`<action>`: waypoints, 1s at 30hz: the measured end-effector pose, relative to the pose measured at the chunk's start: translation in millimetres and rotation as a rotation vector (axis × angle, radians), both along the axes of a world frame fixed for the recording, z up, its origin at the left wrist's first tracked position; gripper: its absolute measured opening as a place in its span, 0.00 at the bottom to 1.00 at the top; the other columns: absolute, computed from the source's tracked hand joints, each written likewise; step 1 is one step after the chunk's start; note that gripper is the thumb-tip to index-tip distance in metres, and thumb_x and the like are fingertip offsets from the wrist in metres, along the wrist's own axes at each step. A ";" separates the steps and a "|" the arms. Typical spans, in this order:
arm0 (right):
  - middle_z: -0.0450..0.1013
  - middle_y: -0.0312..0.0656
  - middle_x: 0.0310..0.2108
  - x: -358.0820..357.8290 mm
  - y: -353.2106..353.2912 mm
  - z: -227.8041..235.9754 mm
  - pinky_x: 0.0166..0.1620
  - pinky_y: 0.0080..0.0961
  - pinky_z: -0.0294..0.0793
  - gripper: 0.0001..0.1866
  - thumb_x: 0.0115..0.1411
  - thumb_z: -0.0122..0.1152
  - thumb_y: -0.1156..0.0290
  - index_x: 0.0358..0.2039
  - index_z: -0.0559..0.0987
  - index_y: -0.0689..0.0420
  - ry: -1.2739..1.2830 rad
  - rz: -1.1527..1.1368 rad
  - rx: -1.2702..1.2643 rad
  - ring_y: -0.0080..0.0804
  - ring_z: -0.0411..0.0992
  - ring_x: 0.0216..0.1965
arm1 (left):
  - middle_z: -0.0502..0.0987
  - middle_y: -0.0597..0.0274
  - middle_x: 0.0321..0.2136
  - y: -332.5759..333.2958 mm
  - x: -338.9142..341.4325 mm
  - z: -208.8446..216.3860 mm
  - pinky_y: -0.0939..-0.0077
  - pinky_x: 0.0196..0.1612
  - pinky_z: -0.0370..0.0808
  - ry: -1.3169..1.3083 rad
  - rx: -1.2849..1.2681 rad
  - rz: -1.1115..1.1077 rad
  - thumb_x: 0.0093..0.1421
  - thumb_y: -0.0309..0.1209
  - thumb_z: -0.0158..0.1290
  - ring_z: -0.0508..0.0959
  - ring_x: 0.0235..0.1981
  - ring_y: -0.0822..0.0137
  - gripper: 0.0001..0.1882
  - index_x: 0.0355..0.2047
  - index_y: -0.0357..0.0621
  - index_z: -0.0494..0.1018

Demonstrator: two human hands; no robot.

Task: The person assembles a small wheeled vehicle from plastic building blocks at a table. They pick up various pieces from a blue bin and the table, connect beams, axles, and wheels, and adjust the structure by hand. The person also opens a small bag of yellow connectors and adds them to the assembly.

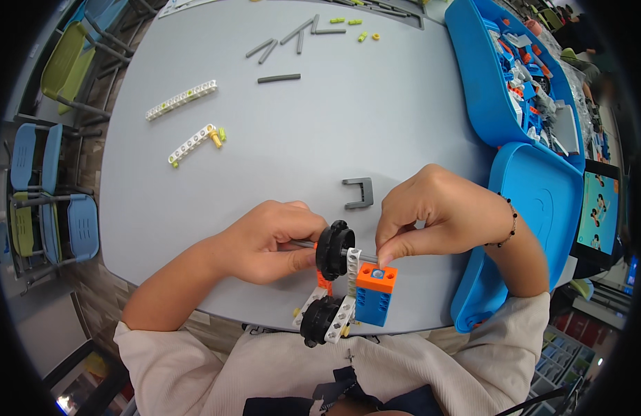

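Near the table's front edge, a grey axle (365, 256) runs sideways through a black wheel (335, 249) and the top of a white perforated beam (353, 274). My left hand (282, 239) is closed on the axle's left end, thumb beside the wheel. With thumb and index finger, my right hand (428, 215) pinches the axle's right end just above an orange-and-blue block (374, 295). A second black wheel (319, 321) sits lower in the same assembly, among white beams and orange parts. Part of the assembly behind the wheels is hidden.
A dark grey U-shaped piece (358, 193) lies beyond my hands. Two white beams (182, 100) with small pegs rest at left, and loose grey axles (279, 78) lie farther back. At right stand a blue bin of parts (476, 83), its blue lid (542, 201) and a tablet (598, 215).
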State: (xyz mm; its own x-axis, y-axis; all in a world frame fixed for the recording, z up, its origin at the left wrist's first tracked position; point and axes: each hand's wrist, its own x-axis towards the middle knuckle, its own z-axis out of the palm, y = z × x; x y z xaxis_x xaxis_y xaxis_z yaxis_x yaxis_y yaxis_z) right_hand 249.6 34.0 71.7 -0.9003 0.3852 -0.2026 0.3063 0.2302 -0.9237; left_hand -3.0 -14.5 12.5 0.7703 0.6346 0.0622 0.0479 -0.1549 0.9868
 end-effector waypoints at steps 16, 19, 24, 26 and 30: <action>0.68 0.42 0.14 -7.1 -1.7 -11.7 0.21 0.24 0.61 0.13 0.53 0.66 0.63 0.24 0.79 0.62 -0.022 -0.043 -0.029 0.28 0.62 0.15 | 0.68 0.62 0.17 -3.1 3.4 -2.2 0.73 0.27 0.63 0.023 0.035 0.026 0.57 0.38 0.56 0.64 0.20 0.64 0.11 0.27 0.42 0.72; 0.69 0.42 0.14 -7.9 -0.3 -11.8 0.21 0.24 0.62 0.13 0.53 0.66 0.64 0.24 0.79 0.63 -0.032 -0.038 -0.028 0.28 0.62 0.15 | 0.68 0.60 0.17 -4.1 4.0 -2.8 0.73 0.26 0.63 0.028 0.030 0.044 0.57 0.37 0.56 0.65 0.20 0.63 0.12 0.27 0.41 0.72; 0.72 0.39 0.17 -9.7 -1.4 -5.9 0.23 0.20 0.64 0.11 0.52 0.67 0.67 0.24 0.80 0.63 -0.076 -0.111 -0.050 0.23 0.65 0.18 | 0.70 0.58 0.19 -7.9 6.5 0.5 0.73 0.26 0.64 0.009 -0.062 0.120 0.57 0.34 0.54 0.66 0.21 0.62 0.10 0.27 0.40 0.72; 0.76 0.39 0.22 -7.3 -1.4 1.2 0.27 0.17 0.69 0.08 0.51 0.68 0.72 0.25 0.81 0.64 -0.116 -0.187 -0.075 0.21 0.72 0.23 | 0.71 0.59 0.19 -7.0 3.6 3.4 0.73 0.28 0.64 0.064 -0.136 0.162 0.57 0.33 0.54 0.67 0.20 0.63 0.08 0.27 0.41 0.72; 0.76 0.37 0.24 -3.0 -1.3 10.5 0.27 0.15 0.71 0.07 0.52 0.68 0.74 0.27 0.80 0.65 -0.106 -0.443 -0.126 0.19 0.72 0.24 | 0.70 0.64 0.17 3.3 -10.3 6.9 0.73 0.33 0.61 0.232 0.241 0.205 0.56 0.34 0.52 0.65 0.19 0.66 0.08 0.25 0.44 0.72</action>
